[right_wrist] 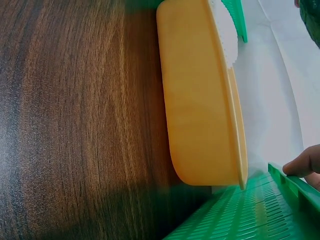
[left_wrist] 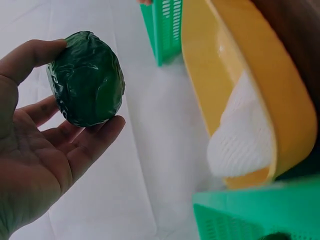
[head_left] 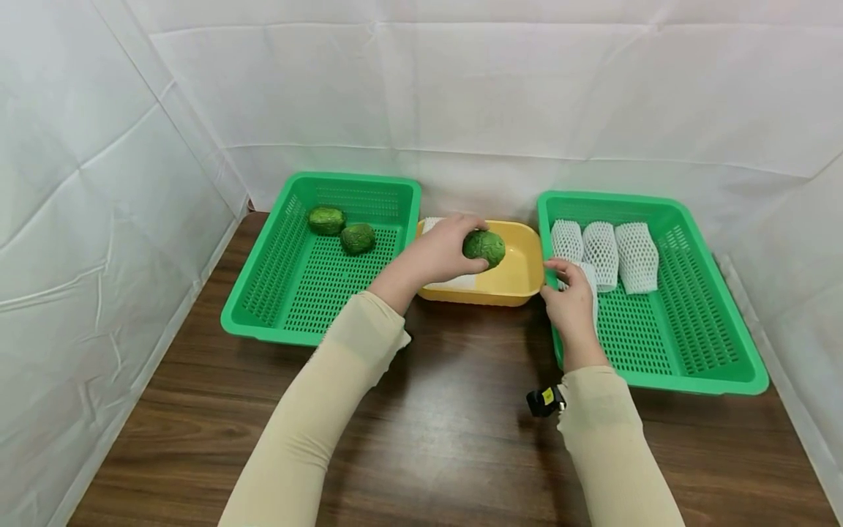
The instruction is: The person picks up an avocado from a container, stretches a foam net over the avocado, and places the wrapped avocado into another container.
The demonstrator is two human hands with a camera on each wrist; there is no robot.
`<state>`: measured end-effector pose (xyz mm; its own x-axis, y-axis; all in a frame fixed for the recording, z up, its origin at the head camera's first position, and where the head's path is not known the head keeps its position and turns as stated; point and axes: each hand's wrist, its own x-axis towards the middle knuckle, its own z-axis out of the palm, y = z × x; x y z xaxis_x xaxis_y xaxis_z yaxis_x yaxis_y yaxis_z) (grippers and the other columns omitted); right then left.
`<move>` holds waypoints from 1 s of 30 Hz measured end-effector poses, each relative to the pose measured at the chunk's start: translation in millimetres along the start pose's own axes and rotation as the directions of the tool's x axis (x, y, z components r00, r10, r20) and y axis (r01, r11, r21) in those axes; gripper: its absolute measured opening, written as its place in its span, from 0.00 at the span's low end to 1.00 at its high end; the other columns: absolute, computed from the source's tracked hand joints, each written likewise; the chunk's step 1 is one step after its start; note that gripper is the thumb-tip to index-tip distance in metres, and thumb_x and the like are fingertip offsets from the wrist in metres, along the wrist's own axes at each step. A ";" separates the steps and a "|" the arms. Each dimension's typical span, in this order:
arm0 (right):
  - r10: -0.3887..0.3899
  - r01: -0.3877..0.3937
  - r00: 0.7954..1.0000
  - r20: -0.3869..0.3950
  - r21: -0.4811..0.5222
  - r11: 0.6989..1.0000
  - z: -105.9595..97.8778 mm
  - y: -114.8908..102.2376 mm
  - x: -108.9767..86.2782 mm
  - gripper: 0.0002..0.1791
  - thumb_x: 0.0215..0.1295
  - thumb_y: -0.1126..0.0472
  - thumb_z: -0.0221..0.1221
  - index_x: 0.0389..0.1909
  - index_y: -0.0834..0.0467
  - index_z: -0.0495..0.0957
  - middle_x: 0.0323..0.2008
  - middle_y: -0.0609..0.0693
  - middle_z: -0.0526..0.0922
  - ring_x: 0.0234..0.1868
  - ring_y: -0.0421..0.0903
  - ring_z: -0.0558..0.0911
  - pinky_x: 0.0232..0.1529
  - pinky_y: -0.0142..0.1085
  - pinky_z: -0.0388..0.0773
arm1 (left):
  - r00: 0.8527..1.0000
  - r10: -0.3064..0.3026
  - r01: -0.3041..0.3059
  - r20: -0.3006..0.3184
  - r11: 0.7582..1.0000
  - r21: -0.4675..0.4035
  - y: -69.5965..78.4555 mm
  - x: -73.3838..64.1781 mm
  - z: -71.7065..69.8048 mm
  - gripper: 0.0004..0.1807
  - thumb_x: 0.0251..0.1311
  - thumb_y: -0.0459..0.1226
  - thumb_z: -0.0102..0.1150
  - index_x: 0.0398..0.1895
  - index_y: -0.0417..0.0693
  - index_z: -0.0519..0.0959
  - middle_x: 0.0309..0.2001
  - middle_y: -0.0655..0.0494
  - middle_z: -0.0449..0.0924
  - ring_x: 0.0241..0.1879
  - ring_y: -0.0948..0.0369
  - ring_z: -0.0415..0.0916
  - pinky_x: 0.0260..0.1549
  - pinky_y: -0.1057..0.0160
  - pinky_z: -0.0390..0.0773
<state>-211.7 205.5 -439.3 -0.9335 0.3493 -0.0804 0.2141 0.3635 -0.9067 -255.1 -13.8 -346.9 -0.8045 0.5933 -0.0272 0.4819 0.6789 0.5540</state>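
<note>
My left hand (head_left: 454,249) holds a green, avocado-like fruit (head_left: 484,249) above the yellow bin (head_left: 516,256). In the left wrist view the fruit (left_wrist: 87,80) looks glossy and wrinkled, as if film-wrapped, between thumb and fingertips. White foam net sleeves (left_wrist: 245,130) lie at the bin's left end. My right hand (head_left: 570,301) is at the left rim of the right green basket (head_left: 714,384), fingers and thumb apart with nothing between them. Its thumb (right_wrist: 300,164) shows right at that rim. Beside this hand, inside the basket, lies a foam-netted piece (head_left: 586,274).
Two more green fruits, one (head_left: 326,220) behind the other (head_left: 358,238), lie in the left green basket (head_left: 260,333). Several netted pieces (head_left: 637,258) line the back of the right basket. A white cloth wall (head_left: 474,88) closes off the back of the brown table (head_left: 448,424).
</note>
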 end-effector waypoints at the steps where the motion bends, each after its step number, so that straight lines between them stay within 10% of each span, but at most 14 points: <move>1: -0.001 0.001 1.000 0.000 -0.001 1.000 0.0 0.1 0.0 0.23 0.59 0.74 0.49 0.57 0.61 0.70 0.63 0.50 0.63 0.65 0.51 0.61 0.53 0.45 0.67 | 1.000 -0.004 0.004 0.008 1.000 -0.005 0.6 0.0 3.1 0.29 0.57 0.45 0.60 0.62 0.49 0.67 0.57 0.48 0.65 0.49 0.58 0.67 0.45 0.62 0.70; 30: 0.012 -0.012 1.000 -0.002 -0.004 1.000 -0.3 -1.7 -2.2 0.23 0.59 0.73 0.48 0.57 0.59 0.70 0.65 0.49 0.62 0.64 0.50 0.62 0.46 0.42 0.69 | 0.988 -0.089 0.085 0.129 0.996 0.037 -7.1 -4.4 61.9 0.29 0.50 0.44 0.67 0.57 0.49 0.72 0.50 0.52 0.69 0.45 0.59 0.68 0.44 0.63 0.71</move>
<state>-209.9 204.4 -437.4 -0.9303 0.3555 -0.0899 0.2259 0.3627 -0.9041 -233.5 5.6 -402.2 -0.7928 0.5812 -0.1834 0.4243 0.7425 0.5184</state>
